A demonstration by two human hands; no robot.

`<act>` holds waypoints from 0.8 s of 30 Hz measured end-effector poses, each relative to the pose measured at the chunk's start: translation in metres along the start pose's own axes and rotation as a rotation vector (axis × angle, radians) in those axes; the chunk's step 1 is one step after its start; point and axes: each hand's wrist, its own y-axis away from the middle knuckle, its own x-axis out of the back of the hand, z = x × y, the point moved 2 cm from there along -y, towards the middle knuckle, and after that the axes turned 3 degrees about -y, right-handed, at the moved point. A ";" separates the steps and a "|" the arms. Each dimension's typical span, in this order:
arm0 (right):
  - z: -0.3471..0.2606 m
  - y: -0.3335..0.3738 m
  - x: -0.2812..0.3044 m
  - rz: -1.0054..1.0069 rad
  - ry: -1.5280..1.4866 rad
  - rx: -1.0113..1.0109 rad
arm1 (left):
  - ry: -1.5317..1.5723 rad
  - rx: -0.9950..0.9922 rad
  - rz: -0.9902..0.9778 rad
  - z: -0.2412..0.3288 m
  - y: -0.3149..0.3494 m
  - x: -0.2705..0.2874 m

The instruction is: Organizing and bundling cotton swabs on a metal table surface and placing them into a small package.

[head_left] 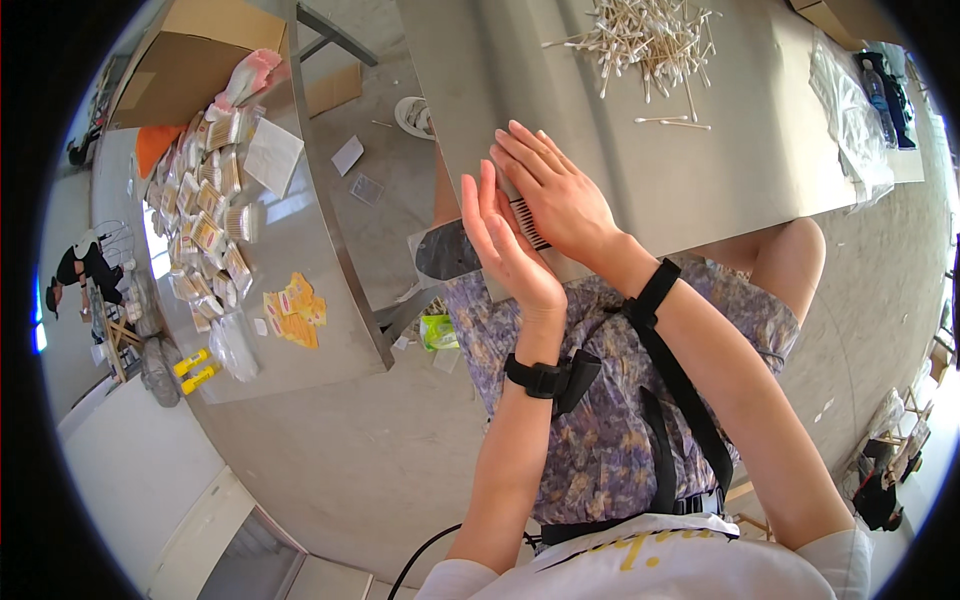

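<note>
My left hand is at the near edge of a metal table, with its fingers stretched up and its palm turned to the right. My right hand lies flat beside it, fingers straight and close together. Between the two palms shows a row of thin parallel sticks, light with dark gaps, which look like cotton swabs; most of the row is hidden by the hands. Farther up the table lies a loose heap of cotton swabs. Two single swabs lie just below the heap.
Clear plastic bags and a bottle are at the table's right end. A second table on the left carries many packs of swabs, yellow cards, yellow tubes and a cardboard box.
</note>
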 end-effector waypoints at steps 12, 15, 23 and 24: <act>-0.001 0.000 -0.002 0.043 0.098 0.014 | -0.013 -0.014 0.066 0.019 -0.008 0.021; -0.004 -0.001 0.000 0.045 0.193 0.030 | -0.494 -0.077 -0.118 0.044 -0.030 0.055; -0.005 -0.001 -0.006 0.098 0.162 -0.026 | -1.377 -0.332 -0.831 0.068 -0.066 0.086; -0.008 -0.002 -0.007 0.097 0.160 -0.030 | -1.357 -0.332 -0.847 0.066 -0.066 0.086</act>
